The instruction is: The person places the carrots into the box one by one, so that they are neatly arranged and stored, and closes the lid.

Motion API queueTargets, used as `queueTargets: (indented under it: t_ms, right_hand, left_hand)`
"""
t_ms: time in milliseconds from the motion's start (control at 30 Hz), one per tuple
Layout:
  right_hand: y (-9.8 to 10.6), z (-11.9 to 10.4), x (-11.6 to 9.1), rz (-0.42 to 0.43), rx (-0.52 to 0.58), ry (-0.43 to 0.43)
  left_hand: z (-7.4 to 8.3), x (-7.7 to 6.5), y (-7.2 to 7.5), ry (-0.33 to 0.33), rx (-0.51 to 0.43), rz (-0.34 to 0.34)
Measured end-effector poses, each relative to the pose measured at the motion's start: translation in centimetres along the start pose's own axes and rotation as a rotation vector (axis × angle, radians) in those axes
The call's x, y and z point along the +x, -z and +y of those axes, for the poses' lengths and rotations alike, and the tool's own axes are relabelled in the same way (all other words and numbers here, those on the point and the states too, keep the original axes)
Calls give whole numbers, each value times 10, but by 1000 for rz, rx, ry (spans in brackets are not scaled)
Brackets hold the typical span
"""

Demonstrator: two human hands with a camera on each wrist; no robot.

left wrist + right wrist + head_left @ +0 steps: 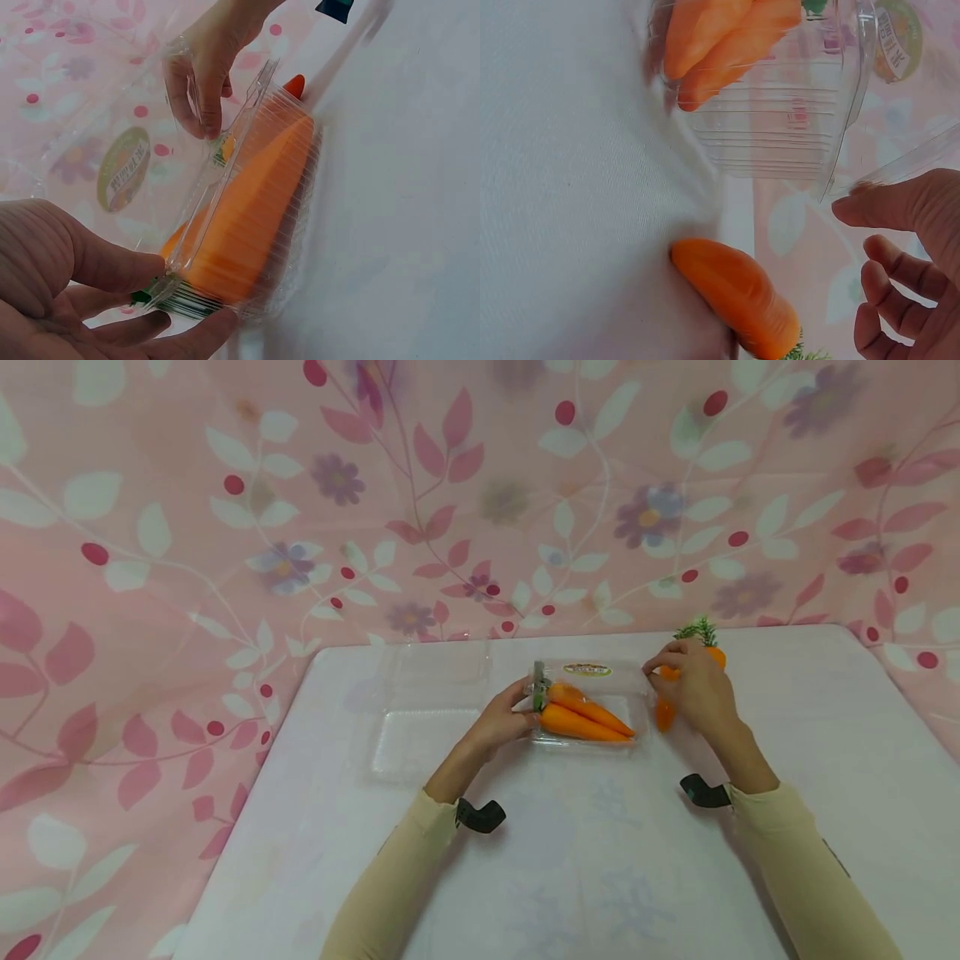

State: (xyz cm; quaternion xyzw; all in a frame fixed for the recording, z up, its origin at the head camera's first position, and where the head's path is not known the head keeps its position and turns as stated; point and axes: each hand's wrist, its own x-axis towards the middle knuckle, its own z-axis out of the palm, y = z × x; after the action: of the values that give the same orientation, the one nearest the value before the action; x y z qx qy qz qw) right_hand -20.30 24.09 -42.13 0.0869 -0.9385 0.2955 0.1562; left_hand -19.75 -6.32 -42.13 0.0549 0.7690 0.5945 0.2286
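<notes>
Box (618, 703), mid-frame, held two carrots (581, 724) | left hand (501, 723): fingers gripped its left end | right hand (696, 689): fingers pinched lid (626, 675) edge | third carrot (665, 716) lay right of centre

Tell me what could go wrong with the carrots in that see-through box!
The raised lid might catch the carrots' green tops, which sit right by the left hand, so it may not close flat. The box looks like thin plastic, so it could bend if squeezed. And a loose carrot lies near the right hand, so a bump might send it rolling.
</notes>
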Motion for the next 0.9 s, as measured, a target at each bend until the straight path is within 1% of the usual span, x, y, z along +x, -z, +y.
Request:
queueTargets:
  t_ms: [100,300,400,500,600,800,900]
  right_hand:
    - [0,0,-1,-3,-9,4]
    - [-2,2,-3,-3,-15,1]
    - [-2,3,-4,2,-14,6]
    - [-2,4,-4,-1,-12,12]
    - [-3,4,-4,-6,-9,18]
    - [-5,4,-4,-11,-3,27]
    - [-6,2,-4,-13,-2,28]
  left_hand:
    - [2,-4,1,1,-20,13]
    - [8,-13,3,35,-115,45]
    - [10,-17,4,56,-163,39]
    - [11,-21,5,74,-183,24]
    - [13,-25,5,103,-175,11]
    - [13,-28,6,184,-125,-3]
    - [12,-30,7,206,-115,-9]
